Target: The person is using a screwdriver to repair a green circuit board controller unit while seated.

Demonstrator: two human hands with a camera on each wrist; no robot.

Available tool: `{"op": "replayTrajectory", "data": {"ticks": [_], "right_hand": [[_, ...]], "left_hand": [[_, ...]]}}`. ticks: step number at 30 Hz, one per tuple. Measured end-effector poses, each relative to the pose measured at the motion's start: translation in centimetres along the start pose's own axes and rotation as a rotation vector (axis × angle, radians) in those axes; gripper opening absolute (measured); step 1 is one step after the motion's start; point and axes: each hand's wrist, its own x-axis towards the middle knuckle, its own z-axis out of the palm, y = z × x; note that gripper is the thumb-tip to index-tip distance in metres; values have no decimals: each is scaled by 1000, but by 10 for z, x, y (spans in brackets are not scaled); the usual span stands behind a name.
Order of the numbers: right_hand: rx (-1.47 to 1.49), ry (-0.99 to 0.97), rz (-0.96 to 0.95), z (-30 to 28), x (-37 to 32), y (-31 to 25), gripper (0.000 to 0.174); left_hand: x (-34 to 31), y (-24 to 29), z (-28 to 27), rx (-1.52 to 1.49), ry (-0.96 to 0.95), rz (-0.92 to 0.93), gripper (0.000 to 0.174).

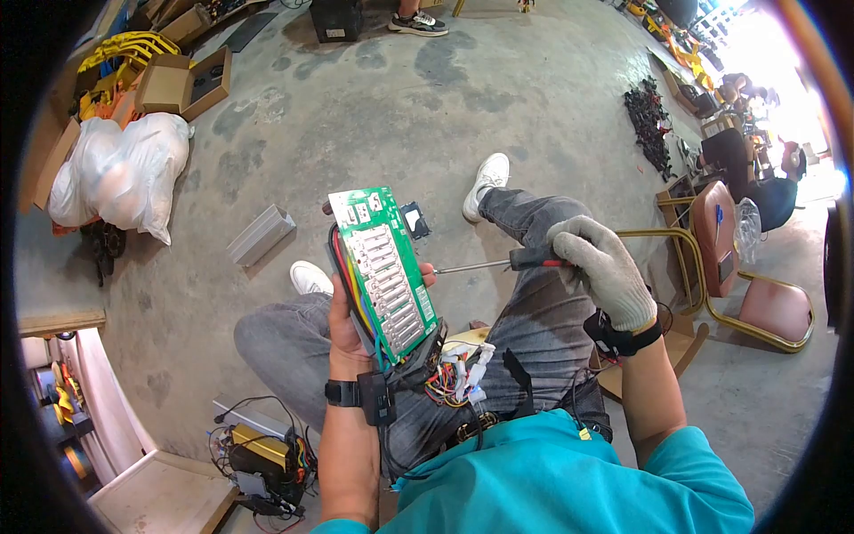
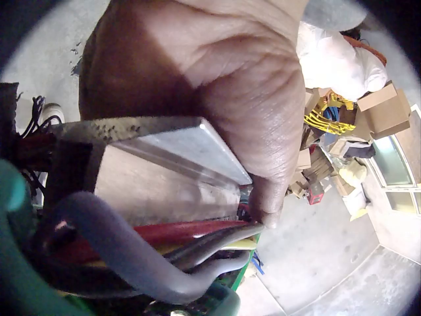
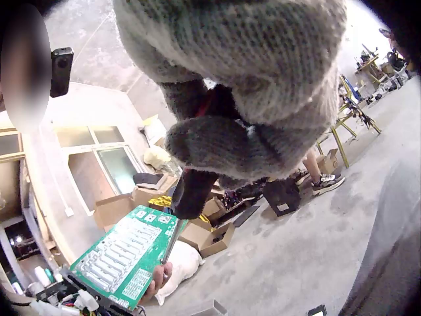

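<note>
Teal shirt (image 1: 569,481) fabric comes nearest the head camera, and from it the person's two arms reach out over a lap in grey jeans (image 1: 285,343). From where I stand, the left forearm runs nearly straight forward, and the bare left hand (image 1: 343,325) cradles a green circuit board (image 1: 389,280) from below: thumb along the near-left side, fingertips curled up at the right edge. It's a firm hold, with the board tilted above the gap between the knees, its rows of silvery metal parts facing up and coloured wires (image 1: 349,280) running down its left side.

On the other side the right elbow is bent, the forearm rising and the wrist, banded by a black strap (image 1: 620,336), turned inward. That right hand (image 1: 603,271) wears a knitted glove and grips a screwdriver (image 1: 532,259) by its dark handle, shaft pointing left at the board's edge, beside the left fingertips. Whether the tip touches, I can't tell. Below the board, a tangle of wires with white connectors (image 1: 471,369) sits on the lap.
</note>
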Motion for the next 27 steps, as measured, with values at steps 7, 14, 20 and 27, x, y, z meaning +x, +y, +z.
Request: {"op": "replayTrajectory", "data": {"ticks": [7, 14, 20, 27], "right_hand": [[-14, -17, -35, 1, 7, 1, 29], [-120, -51, -33, 1, 9, -11, 29], [-67, -55, -79, 1, 12, -8, 29], [-48, -43, -69, 3, 10, -7, 29]], "left_hand": [[-2, 2, 0, -44, -52, -38, 112], [1, 3, -2, -53, -111, -52, 112], [0, 3, -3, -50, -107, -65, 113], [0, 3, -1, -48, -80, -70, 115]]}}
